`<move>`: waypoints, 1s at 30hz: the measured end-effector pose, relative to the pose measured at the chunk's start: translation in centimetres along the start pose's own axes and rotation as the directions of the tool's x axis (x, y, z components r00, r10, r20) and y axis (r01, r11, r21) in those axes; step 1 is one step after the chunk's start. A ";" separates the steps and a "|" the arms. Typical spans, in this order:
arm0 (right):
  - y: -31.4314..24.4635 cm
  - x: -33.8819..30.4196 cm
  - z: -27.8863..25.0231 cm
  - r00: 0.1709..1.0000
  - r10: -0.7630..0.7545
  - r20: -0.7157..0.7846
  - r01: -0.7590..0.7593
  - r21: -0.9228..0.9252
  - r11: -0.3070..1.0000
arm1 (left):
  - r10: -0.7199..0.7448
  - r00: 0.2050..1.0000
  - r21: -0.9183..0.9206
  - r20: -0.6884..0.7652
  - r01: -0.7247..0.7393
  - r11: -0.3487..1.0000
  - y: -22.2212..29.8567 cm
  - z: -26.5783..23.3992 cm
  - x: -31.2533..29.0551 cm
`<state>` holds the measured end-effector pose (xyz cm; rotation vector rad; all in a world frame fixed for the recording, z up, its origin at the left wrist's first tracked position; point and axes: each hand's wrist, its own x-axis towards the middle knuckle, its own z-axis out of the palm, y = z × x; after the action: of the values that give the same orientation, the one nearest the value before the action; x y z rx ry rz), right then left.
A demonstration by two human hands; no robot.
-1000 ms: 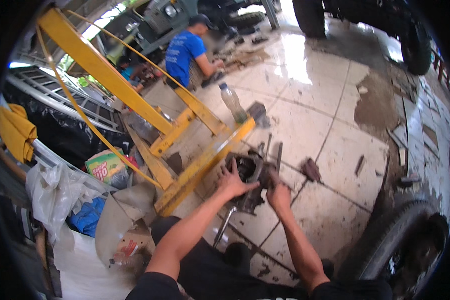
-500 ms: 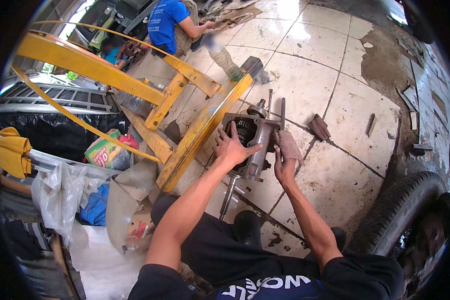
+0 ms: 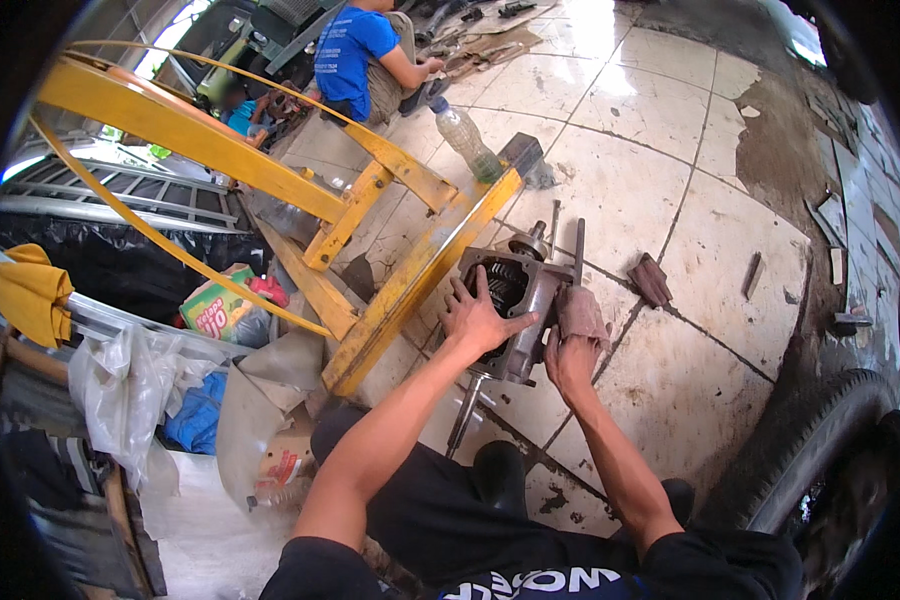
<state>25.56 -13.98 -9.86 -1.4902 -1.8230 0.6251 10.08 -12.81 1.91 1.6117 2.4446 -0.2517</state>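
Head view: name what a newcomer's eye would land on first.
Most likely the large yellow metal frame, slanting across the upper left. Near the centre, the left hand spreads over an open, dark metal gear housing, while the right hand holds a crumpled reddish-brown cloth beside it.

We wear a black, short-sleeved cloth shirt [image 3: 720, 566] with bold white lettering [image 3: 547, 583] across its front, and dark cloth trousers [image 3: 415, 492].

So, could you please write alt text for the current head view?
A person's left hand rests on an open metal gear housing; the right hand holds a reddish-brown cloth at its side. A yellow frame stands at upper left on the tiled floor.
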 end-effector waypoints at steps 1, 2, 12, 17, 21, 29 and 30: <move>0.2 -0.5 0.7 1.000 -0.011 -0.023 0.011 -0.006 1.000 | -0.002 1.000 -0.006 -0.004 0.002 1.000 -0.1 0.1 0.0; 0.0 -1.2 1.4 0.996 -0.040 -0.083 0.053 0.156 0.986 | -0.002 1.000 -0.018 -0.015 0.001 1.000 -0.5 0.4 0.0; -1.8 -1.4 0.4 0.986 0.116 0.116 -0.121 0.032 0.992 | 0.005 1.000 -0.042 -0.005 -0.005 0.999 -0.7 1.0 0.2; -1.2 -0.9 0.9 0.997 0.062 0.048 -0.064 0.040 0.997 | 0.042 0.999 -0.094 -0.020 -0.044 0.995 -0.4 0.5 0.2; -0.7 -1.7 1.0 0.967 -0.210 -0.146 0.180 -0.199 0.963 | 0.025 0.999 -0.077 -0.025 -0.027 0.997 -0.8 1.7 0.0; -2.3 1.3 -3.2 0.984 0.096 0.148 -0.128 0.222 0.967 | -0.028 0.999 -0.086 0.035 0.031 0.996 -0.9 0.9 -0.7; -1.6 1.5 -2.6 0.988 0.090 0.122 -0.109 0.160 0.981 | -0.022 0.999 -0.098 0.026 0.024 0.995 -0.9 0.8 -0.6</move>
<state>26.36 -13.09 -6.68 -1.4664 -1.7410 0.9058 9.60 -13.92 1.32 1.5312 2.4177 -0.1512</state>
